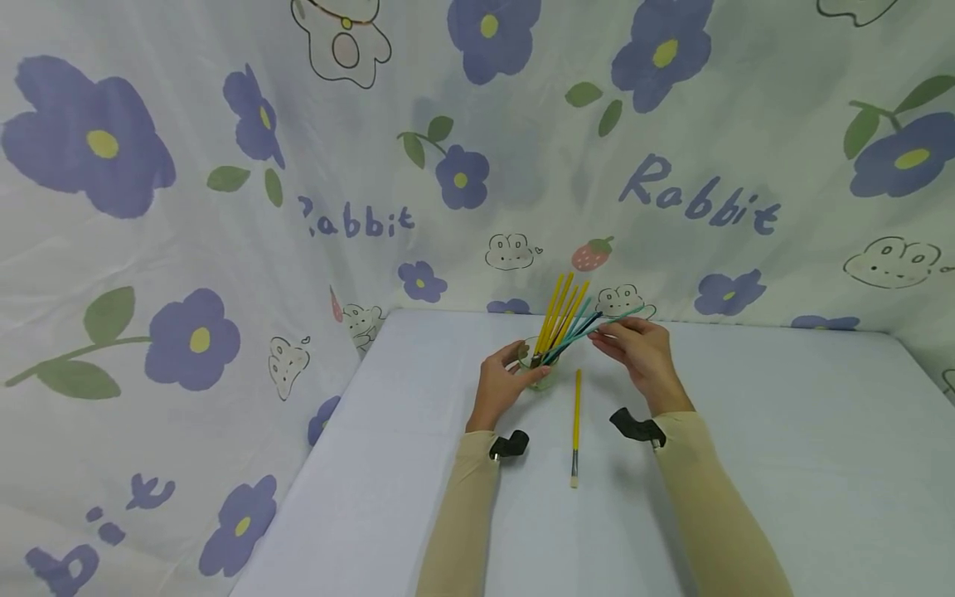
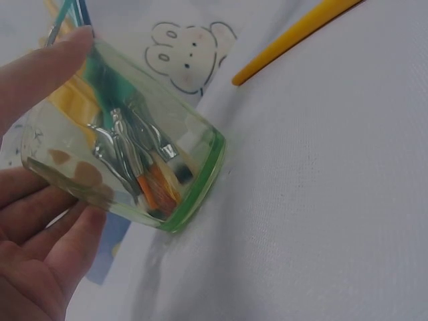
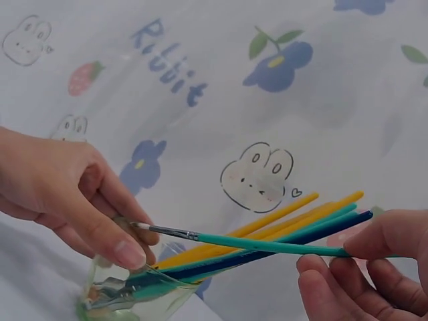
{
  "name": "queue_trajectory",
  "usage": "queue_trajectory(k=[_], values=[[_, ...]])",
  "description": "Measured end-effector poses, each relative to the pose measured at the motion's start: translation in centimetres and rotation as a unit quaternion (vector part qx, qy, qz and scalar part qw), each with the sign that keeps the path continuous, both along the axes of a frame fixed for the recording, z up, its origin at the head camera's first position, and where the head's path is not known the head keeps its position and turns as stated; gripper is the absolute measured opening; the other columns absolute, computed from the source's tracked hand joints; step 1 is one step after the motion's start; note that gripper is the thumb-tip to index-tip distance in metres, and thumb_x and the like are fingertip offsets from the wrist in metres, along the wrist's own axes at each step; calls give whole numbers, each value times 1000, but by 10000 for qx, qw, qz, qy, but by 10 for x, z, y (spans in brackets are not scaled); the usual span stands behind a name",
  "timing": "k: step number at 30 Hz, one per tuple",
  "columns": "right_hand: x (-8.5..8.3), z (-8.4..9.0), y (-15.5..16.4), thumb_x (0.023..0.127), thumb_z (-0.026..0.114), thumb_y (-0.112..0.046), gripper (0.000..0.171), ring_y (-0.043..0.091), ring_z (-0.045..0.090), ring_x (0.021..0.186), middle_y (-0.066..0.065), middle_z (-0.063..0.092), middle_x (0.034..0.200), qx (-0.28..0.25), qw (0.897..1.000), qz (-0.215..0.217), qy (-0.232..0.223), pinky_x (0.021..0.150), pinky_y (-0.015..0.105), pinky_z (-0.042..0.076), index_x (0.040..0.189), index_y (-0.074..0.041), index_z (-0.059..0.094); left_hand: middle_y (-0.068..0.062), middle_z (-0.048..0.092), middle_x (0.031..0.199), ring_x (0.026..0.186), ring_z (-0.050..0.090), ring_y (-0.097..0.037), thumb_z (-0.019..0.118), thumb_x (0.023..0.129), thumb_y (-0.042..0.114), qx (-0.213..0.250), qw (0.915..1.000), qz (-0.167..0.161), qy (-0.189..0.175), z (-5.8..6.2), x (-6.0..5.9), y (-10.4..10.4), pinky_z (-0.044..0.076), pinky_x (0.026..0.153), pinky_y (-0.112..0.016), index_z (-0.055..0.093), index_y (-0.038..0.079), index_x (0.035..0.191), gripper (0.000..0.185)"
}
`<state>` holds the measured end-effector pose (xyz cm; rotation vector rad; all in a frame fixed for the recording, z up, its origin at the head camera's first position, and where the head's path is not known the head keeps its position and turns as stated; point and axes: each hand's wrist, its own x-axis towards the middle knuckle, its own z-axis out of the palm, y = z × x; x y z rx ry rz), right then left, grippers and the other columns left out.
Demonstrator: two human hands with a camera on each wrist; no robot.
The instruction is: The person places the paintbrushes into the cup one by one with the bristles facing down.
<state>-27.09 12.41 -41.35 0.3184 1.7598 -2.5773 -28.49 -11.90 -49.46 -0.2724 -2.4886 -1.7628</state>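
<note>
Lying loose on the table between my forearms is one yellow brush, pointing away from me. Left hand grips the glass cup; right hand pinches a teal brush, bristle tip aimed left at the rim.

Lone yellow paintbrush lies flat on the pale table cover, bristles toward the near edge. Backdrop cloth behind and at left: purple flowers, green leaves, rabbit outlines, a strawberry, "Rabbit" lettering.
</note>
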Motion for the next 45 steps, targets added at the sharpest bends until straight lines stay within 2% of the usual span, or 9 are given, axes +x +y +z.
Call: queue_trajectory(k=[11, 19, 27, 45], values=[[-5, 0, -12, 96, 67, 1, 27, 10, 78, 76, -3, 72, 80, 463, 9987, -14, 190, 79, 26, 66, 119, 10, 56, -10, 64, 145, 138, 58, -23, 90, 80, 41, 35, 10000, 13, -43, 1, 0, 0, 54, 113, -40, 58, 10, 148, 81], [-7, 3, -19, 94, 68, 2, 17, 9, 77, 72, -3, 72, 78, 786, 9964, -127, 305, 76, 25, 66, 109, 5, 60, -10, 63, 146, 139, 58, -23, 89, 81, 40, 76, 10000, -54, -34, 2, 0, 0, 53, 113, -39, 57, 9, 148, 80], [-6, 4, -23, 95, 69, 1, 36, 8, 77, 73, -4, 73, 79, 987, 9945, -25, 360, 76, 24, 66, 124, 16, 55, -10, 64, 145, 139, 58, -23, 89, 81, 39, 86, 9999, -67, -56, 2, 0, 1, 53, 114, -38, 57, 10, 148, 80], [-4, -1, -29, 94, 73, -5, 27, 8, 77, 76, -5, 71, 81, 1355, 9901, 92, 359, 77, 24, 65, 114, 8, 60, -10, 64, 144, 138, 59, -24, 89, 81, 43, 28, 10000, -38, 2, 3, 1, 0, 54, 113, -39, 57, 9, 148, 82]])
